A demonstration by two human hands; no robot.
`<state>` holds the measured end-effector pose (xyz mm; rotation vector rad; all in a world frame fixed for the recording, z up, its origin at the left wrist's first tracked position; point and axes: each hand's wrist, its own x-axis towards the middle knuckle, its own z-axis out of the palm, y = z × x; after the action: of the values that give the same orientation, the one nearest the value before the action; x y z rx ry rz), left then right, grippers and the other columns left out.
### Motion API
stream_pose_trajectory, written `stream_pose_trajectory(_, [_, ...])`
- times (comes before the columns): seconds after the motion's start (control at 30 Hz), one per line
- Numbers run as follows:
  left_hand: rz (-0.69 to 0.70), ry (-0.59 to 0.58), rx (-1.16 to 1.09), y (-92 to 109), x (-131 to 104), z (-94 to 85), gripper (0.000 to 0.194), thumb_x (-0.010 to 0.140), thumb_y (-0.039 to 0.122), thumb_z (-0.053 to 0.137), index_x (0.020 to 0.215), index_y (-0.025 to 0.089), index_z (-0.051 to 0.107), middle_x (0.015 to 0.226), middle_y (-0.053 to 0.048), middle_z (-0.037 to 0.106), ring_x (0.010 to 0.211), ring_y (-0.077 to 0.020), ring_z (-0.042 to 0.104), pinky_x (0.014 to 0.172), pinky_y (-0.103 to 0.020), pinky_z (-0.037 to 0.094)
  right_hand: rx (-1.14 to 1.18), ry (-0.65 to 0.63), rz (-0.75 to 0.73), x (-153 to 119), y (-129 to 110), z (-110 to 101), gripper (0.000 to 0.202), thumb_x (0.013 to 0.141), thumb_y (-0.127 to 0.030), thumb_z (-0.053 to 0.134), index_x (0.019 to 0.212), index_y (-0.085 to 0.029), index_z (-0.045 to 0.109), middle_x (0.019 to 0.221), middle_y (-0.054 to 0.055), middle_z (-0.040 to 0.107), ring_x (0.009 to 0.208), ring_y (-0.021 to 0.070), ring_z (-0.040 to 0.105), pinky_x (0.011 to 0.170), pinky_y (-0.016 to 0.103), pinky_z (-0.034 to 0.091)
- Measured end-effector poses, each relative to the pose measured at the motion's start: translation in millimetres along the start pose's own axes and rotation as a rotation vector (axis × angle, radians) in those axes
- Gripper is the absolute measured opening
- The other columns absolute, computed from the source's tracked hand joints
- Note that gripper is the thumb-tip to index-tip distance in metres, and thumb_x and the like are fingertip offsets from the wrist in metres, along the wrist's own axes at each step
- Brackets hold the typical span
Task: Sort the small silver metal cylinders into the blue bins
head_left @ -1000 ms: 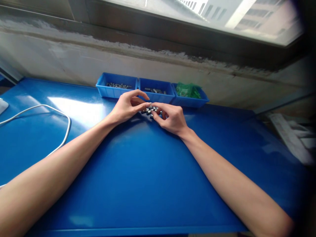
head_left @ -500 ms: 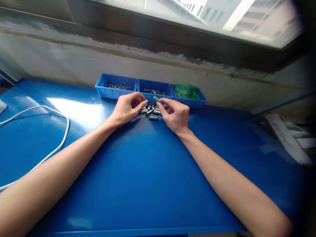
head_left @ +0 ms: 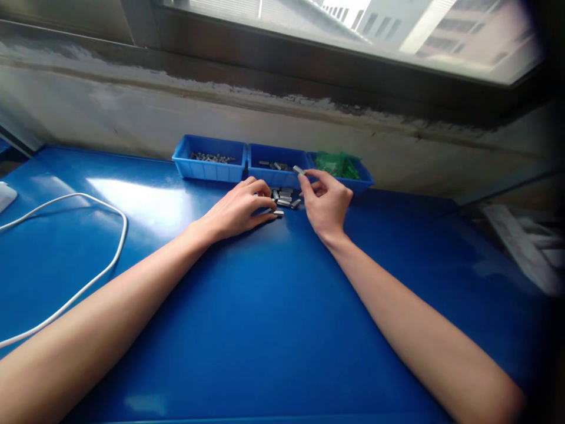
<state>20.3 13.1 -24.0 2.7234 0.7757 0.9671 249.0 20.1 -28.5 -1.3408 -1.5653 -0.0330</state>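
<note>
My right hand [head_left: 327, 200] is closed in a pinch on a short silvery metal bar [head_left: 299, 170], raised in front of the middle bin. Lower and to the left, my left hand [head_left: 242, 207] has its thumb and index finger around the left end of another metal bar [head_left: 278, 213] on the blue tabletop. Between the hands lies a loose pile of similar metal bars [head_left: 285, 197], partly covered by my left fingers.
Three joined blue bins stand along the wall: the left bin [head_left: 209, 172] with small metal parts, the middle bin [head_left: 265, 173] with metal bars, the right bin [head_left: 364, 181] with a green plastic bag [head_left: 338, 164]. A white cable [head_left: 119, 247] curves across the table's left side.
My right hand has moved to the right with its metal bar. My left hand has shifted right and down to the nearest bar of the pile. The view has tilted slightly.
</note>
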Motion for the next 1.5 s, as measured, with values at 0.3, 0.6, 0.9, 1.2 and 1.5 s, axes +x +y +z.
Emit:
stream_pose_trajectory(0.3, [0.008,0.005,-0.031,-1.4,2.1,-0.3,0.018,0.100,0.033,0.062,0.104,0.020,0.073,0.105,-0.010,0.069,0.099,-0.0240,0.057,0.093,-0.037,0.048,0.049,-0.087,-0.107,0.0,2.0,2.3,0.043,0.101,-0.053,0.055,0.124,-0.020,0.072,0.070,0.006,0.077,0.057,0.0211,0.068,0.064,0.034,0.056])
stream_pose_trajectory(0.6, [-0.318,0.257,-0.443,3.1,4.9,-9.5,0.023,0.089,0.037,0.074,0.101,0.017,0.076,0.095,-0.006,0.077,0.083,-0.0178,0.070,0.078,-0.027,0.052,0.082,-0.136,-0.085,-1.9,-13.1,-2.5,0.033,0.098,-0.047,0.058,0.106,-0.021,0.075,0.064,0.001,0.071,0.050,0.0164,0.061,0.055,0.029,0.049])
stream_pose_trajectory(0.9, [-0.496,0.349,-0.679,-4.7,5.1,-7.3,0.048,0.079,0.059,0.082,0.094,0.013,0.080,0.093,-0.011,0.080,0.082,-0.0214,0.074,0.076,-0.028,0.058,0.073,-0.272,-0.227,-6.3,-21.1,-7.3,0.024,0.093,-0.033,0.062,0.110,-0.022,0.076,0.068,-0.001,0.072,0.049,0.0129,0.057,0.060,0.026,0.050])
stream_pose_trajectory(1.2, [-0.528,0.374,-0.644,-2.6,6.2,-10.4,0.056,0.075,0.068,0.080,0.081,0.012,0.077,0.075,-0.008,0.077,0.068,-0.0175,0.070,0.063,-0.025,0.054,0.071,-0.354,-0.286,-7.9,-18.3,-6.3,0.027,0.090,-0.033,0.068,0.114,-0.021,0.074,0.072,-0.002,0.075,0.051,0.0117,0.058,0.061,0.025,0.050])
stream_pose_trajectory(1.5, [-0.513,0.296,-0.762,2.5,6.2,-13.8,0.055,0.066,0.060,0.090,0.089,0.012,0.078,0.091,-0.011,0.079,0.083,-0.0223,0.075,0.082,-0.032,0.061,0.084,-0.374,-0.298,-8.2,-16.6,-6.3,0.031,0.090,-0.036,0.070,0.117,-0.022,0.074,0.076,0.000,0.076,0.055,0.0124,0.061,0.062,0.025,0.051])
